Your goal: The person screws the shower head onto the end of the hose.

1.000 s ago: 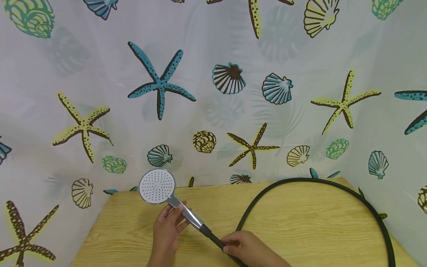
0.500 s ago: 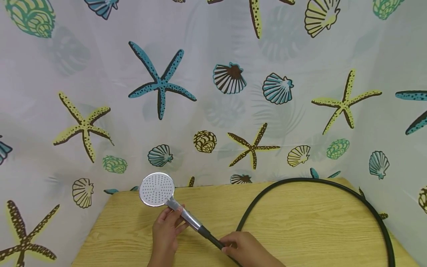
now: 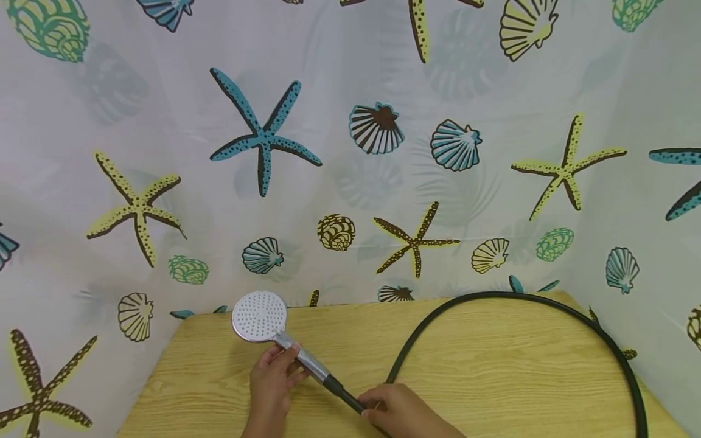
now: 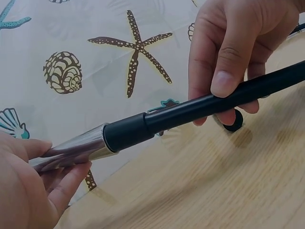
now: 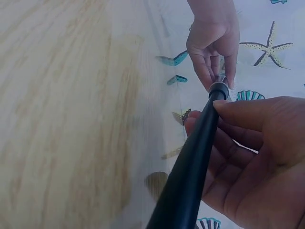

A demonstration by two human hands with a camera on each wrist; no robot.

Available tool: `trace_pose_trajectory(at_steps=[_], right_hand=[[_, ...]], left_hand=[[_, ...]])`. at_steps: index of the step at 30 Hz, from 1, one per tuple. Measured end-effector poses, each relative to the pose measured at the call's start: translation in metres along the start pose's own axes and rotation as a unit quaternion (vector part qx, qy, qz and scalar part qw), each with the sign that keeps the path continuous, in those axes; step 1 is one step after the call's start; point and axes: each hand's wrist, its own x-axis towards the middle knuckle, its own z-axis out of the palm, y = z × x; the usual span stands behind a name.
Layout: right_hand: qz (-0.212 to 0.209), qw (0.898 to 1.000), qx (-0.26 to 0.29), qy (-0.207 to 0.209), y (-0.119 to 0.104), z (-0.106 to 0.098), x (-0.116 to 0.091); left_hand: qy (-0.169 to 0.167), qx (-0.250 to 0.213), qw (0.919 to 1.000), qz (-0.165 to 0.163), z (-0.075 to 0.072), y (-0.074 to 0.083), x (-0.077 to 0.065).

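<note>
A chrome shower head (image 3: pixel 260 316) with a round, dotted spray face is held above the wooden table, tilted with its face up to the left. My left hand (image 3: pixel 269 383) pinches its shiny handle (image 4: pixel 83 148) between thumb and fingers. A black hose (image 3: pixel 350 399) runs from the handle's lower end. Just below that joint my right hand (image 3: pixel 402 410) grips the hose, thumb on top and fingers underneath, as the left wrist view shows. In the right wrist view the hose (image 5: pixel 188 167) stretches toward the left hand (image 5: pixel 214 40), which partly hides the handle.
The hose's long loop (image 3: pixel 495 295) curves over the right part of the wooden table (image 3: pixel 493 365) and reaches past its right edge. A white curtain (image 3: pixel 339 182) printed with starfish and shells encloses the back and both sides.
The shower head has come down a little, and its face has tipped slightly. My right hand has shifted a bit left with the hose. Both hands keep their hold.
</note>
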Motion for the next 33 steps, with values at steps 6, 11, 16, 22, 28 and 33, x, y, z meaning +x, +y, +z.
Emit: trace_pose_trajectory(at_steps=[6, 11, 16, 22, 28, 33], right_hand=[[-0.010, 1.000, -0.005, -0.012, 0.003, 0.002, 0.002], [-0.020, 1.000, -0.012, -0.013, 0.005, 0.003, 0.002], [-0.031, 0.999, -0.008, -0.014, 0.008, 0.004, 0.002], [-0.030, 0.999, 0.007, -0.014, 0.011, 0.007, 0.002], [-0.029, 0.999, 0.024, -0.021, 0.011, 0.007, 0.001], [-0.014, 0.999, 0.041, -0.029, 0.009, 0.007, -0.002]], left_hand=[[-0.009, 0.032, 0.9993, -0.019, -0.007, -0.004, 0.003], [-0.014, 0.050, 0.9983, -0.027, -0.008, -0.004, 0.005], [-0.026, 0.073, 0.9964, -0.035, -0.009, -0.005, 0.005], [-0.043, 0.082, 0.9950, -0.039, -0.013, -0.010, 0.010], [-0.057, 0.086, 0.9939, -0.038, -0.014, -0.015, 0.012], [-0.049, 0.092, 0.9936, -0.043, -0.014, -0.016, 0.012]])
